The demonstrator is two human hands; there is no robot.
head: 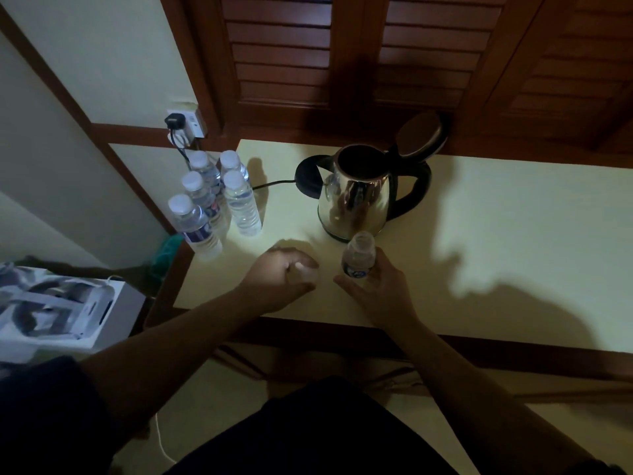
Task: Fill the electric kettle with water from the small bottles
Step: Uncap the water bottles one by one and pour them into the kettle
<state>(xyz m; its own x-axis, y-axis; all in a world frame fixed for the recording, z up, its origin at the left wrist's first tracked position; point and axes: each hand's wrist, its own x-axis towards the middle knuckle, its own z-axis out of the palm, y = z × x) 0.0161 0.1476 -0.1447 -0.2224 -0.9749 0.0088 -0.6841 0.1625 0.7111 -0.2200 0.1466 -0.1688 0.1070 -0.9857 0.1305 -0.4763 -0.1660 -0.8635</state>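
On table (pixel 479 234) | right fingers (pixel 383 265) wrap uncapped bottle (pixel 358 255), before kettle (pixel 356 193) | left fingers (pixel 301 269) curled, contents unclear

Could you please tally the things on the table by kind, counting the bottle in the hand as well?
Capped water bottles: 5
Open bottle gripped by the right hand: 1
Electric kettle: 1
Kettle base: 1
Total: 8
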